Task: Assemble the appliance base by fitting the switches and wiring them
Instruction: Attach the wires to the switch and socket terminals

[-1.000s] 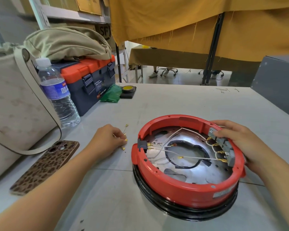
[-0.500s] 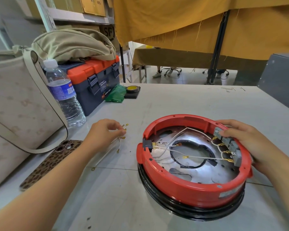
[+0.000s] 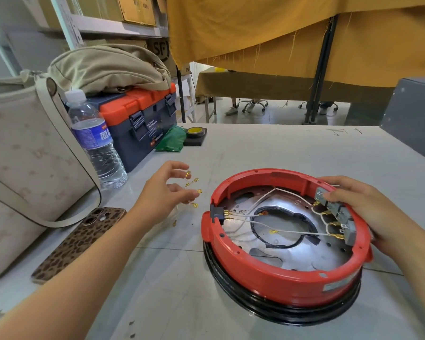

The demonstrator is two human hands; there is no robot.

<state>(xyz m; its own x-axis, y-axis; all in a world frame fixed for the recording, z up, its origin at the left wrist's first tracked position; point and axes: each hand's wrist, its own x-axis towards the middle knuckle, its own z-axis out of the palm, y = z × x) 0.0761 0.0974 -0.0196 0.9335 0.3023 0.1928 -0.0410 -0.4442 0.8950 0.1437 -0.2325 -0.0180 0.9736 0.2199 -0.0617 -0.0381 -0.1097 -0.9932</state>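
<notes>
The red round appliance base (image 3: 275,278) lies upside down on the table, on a black ring. Inside it, white wires (image 3: 299,233) with brass terminals run from a black connector (image 3: 217,214) on the left wall to grey switches (image 3: 345,220) on the right wall. My right hand (image 3: 368,209) grips the right rim, with its fingertips on the uppermost switch. My left hand (image 3: 161,192) is raised just left of the base and holds a small bunch of loose white wires (image 3: 194,192), whose brass terminals fan out past the fingers.
A leopard-print phone (image 3: 79,244) lies near my left forearm. Behind it stand a beige bag (image 3: 22,168), a water bottle (image 3: 96,141) and an orange-lidded toolbox (image 3: 142,121). Green packets (image 3: 172,141) and a tape roll (image 3: 195,132) lie further back. A grey box (image 3: 415,119) stands at the far right.
My left hand has picked the loose wires up from the table and lifted them towards the base. My right hand has stayed on the rim at the switches.
</notes>
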